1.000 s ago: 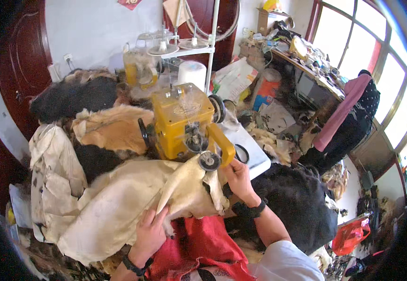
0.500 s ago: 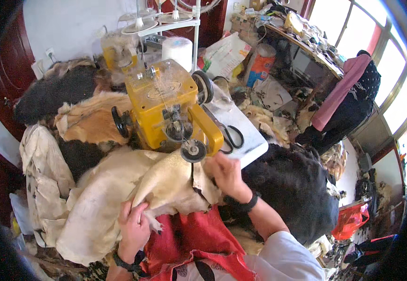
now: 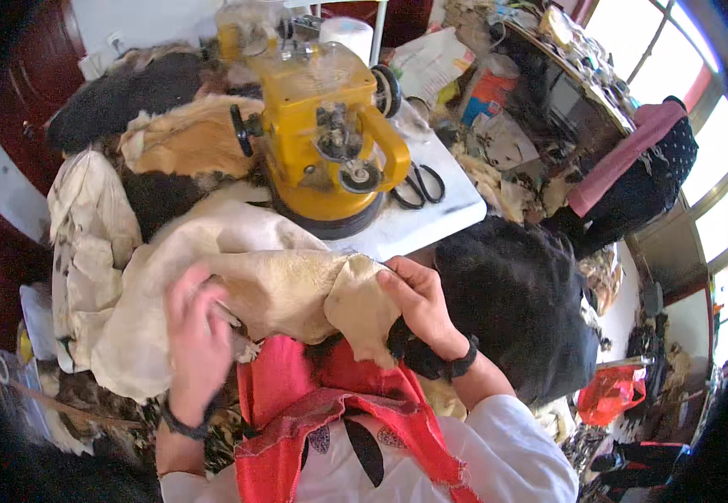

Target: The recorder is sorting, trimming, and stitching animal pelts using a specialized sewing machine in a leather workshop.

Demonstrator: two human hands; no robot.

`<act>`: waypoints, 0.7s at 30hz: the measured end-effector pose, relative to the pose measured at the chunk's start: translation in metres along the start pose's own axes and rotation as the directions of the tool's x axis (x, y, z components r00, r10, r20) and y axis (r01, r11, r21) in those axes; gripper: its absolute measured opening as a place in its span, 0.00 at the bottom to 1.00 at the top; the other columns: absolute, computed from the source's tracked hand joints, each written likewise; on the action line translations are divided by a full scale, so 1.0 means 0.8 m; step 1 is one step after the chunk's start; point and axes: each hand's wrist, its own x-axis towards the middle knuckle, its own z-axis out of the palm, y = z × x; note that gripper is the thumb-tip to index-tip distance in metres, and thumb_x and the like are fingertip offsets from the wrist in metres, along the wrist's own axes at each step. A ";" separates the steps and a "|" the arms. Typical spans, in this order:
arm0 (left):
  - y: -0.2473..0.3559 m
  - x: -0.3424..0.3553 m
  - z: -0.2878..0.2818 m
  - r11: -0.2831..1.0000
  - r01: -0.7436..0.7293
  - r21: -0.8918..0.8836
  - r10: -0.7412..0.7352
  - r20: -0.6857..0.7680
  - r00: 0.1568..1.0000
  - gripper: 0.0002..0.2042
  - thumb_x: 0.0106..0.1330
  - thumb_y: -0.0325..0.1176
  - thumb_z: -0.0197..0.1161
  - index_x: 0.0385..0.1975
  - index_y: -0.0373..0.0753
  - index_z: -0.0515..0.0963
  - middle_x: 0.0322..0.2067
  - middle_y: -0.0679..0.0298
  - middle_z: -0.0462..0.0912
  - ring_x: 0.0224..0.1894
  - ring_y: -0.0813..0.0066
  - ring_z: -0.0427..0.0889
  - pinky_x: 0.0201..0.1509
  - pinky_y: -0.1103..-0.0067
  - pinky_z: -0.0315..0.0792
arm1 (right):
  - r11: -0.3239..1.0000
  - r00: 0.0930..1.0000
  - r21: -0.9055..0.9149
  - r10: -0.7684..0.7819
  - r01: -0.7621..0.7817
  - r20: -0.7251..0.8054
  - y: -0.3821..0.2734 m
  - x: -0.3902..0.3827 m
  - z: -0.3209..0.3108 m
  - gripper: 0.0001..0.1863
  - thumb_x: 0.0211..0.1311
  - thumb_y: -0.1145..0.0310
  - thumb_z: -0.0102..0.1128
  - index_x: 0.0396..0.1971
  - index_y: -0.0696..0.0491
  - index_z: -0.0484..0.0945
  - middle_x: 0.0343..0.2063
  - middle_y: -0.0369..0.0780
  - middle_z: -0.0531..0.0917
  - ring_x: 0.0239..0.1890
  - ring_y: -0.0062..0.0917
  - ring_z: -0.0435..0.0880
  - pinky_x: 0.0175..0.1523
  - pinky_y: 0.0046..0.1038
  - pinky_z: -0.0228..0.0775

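Two hands: the right hand (image 3: 418,298) pinches the pale hide (image 3: 284,289) by its upper right edge, thumb against fingers; the left hand (image 3: 196,331), blurred, is curled over the left part, and I cannot tell whether it grips.
Pale hide: spread in front of the person, on the near side of the yellow machine (image 3: 318,101), above the red apron (image 3: 276,390), with a flap hanging below the right hand.
Edges: its raised right edge is apart from the machine's round disc (image 3: 360,176); the white tabletop (image 3: 456,210) shows from the machine's base to a rounded right corner.
Room: narrow at the right, where black fur (image 3: 515,310) lies just beside the right hand.
Writing: print on the white bag (image 3: 431,63), too small to make out.
In the way: black-handled scissors (image 3: 418,186) beside the machine.
Farther out: a tan hide (image 3: 188,142) left of the machine, a white cone (image 3: 347,35) behind, a red plastic bag (image 3: 611,394) lower right.
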 end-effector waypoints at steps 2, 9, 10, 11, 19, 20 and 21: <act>0.028 -0.050 -0.005 0.840 0.279 -0.466 -0.132 0.324 0.937 0.07 0.65 0.26 0.59 0.41 0.34 0.77 0.36 0.54 0.82 0.39 0.59 0.84 0.47 0.68 0.76 | 0.977 0.998 0.211 0.039 -0.027 -0.053 -0.019 -0.008 0.014 0.11 0.72 0.67 0.55 0.33 0.59 0.78 0.25 0.27 0.77 0.30 0.09 0.70 0.34 0.18 0.64; 0.020 -0.119 0.116 -0.021 0.494 -0.869 -0.194 0.488 0.851 0.26 0.74 0.44 0.54 0.64 0.35 0.60 0.61 0.57 0.73 0.56 0.65 0.79 0.57 0.70 0.75 | 0.990 0.986 0.055 -0.136 0.131 0.096 -0.029 -0.060 0.064 0.06 0.70 0.71 0.56 0.41 0.57 0.77 0.26 0.29 0.79 0.31 0.10 0.73 0.36 0.19 0.67; 0.020 -0.118 0.117 -0.347 0.456 -0.820 -0.250 0.549 0.797 0.28 0.74 0.46 0.53 0.66 0.35 0.57 0.64 0.58 0.69 0.59 0.66 0.76 0.59 0.71 0.74 | 0.931 0.926 -0.142 -0.299 0.336 0.232 -0.034 -0.064 0.065 0.10 0.67 0.73 0.58 0.46 0.58 0.75 0.25 0.35 0.80 0.27 0.14 0.76 0.34 0.21 0.69; 0.020 -0.114 0.112 -0.345 0.450 -0.824 -0.255 0.544 0.799 0.28 0.74 0.46 0.53 0.66 0.35 0.57 0.64 0.58 0.69 0.59 0.66 0.76 0.59 0.71 0.74 | 0.846 0.828 -0.127 -0.459 0.518 0.321 -0.035 -0.056 0.075 0.11 0.65 0.70 0.61 0.45 0.57 0.77 0.24 0.42 0.80 0.23 0.24 0.79 0.30 0.23 0.70; 0.017 -0.095 0.061 -0.256 0.369 -0.894 -0.403 0.445 0.799 0.16 0.69 0.29 0.62 0.53 0.29 0.73 0.45 0.55 0.83 0.45 0.70 0.83 0.50 0.74 0.79 | 0.575 0.600 -0.178 -0.733 0.799 0.321 -0.052 0.057 0.092 0.31 0.59 0.50 0.65 0.57 0.54 0.73 0.45 0.53 0.79 0.52 0.49 0.77 0.67 0.45 0.58; 0.021 -0.088 0.049 0.023 0.449 -0.893 -0.405 0.402 0.821 0.17 0.68 0.29 0.62 0.54 0.29 0.72 0.46 0.55 0.83 0.45 0.71 0.83 0.51 0.75 0.78 | 0.586 0.600 -0.205 -0.633 0.784 0.489 -0.013 0.074 0.099 0.30 0.61 0.49 0.61 0.56 0.55 0.73 0.47 0.53 0.79 0.54 0.49 0.77 0.70 0.45 0.53; 0.023 -0.082 0.044 0.300 0.487 -0.820 -0.393 0.359 0.846 0.18 0.68 0.29 0.63 0.55 0.28 0.71 0.47 0.55 0.83 0.45 0.72 0.83 0.51 0.75 0.78 | 0.590 0.581 -0.235 -0.507 0.772 0.637 0.015 0.083 0.108 0.30 0.63 0.48 0.58 0.56 0.56 0.73 0.49 0.53 0.78 0.56 0.49 0.76 0.73 0.45 0.49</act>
